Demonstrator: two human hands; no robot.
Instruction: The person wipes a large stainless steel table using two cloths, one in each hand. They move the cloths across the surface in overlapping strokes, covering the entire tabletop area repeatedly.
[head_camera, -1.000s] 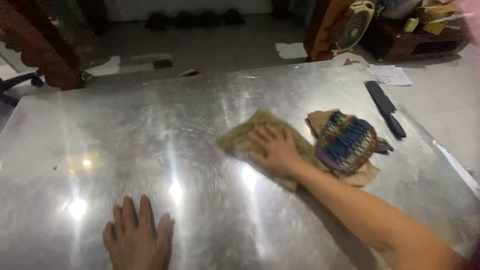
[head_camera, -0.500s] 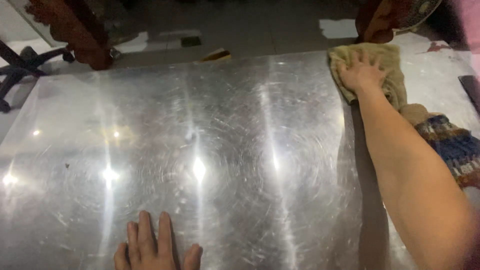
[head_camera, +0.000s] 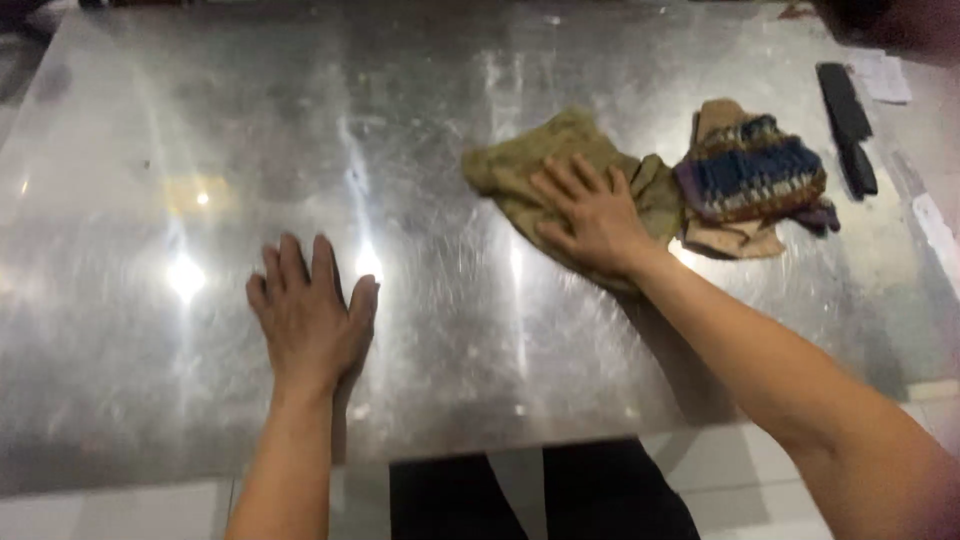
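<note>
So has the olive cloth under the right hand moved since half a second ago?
Yes. The olive cloth came back from the table's far edge and now lies beside the striped knitted cloth.

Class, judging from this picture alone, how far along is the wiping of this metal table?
Done: the metal table shines, with no visible spills. In hand: the right hand presses a tan cloth flat mid-table, while the left hand rests open on the metal. Left: a striped knitted cloth and black knife sit on the right side.
</note>
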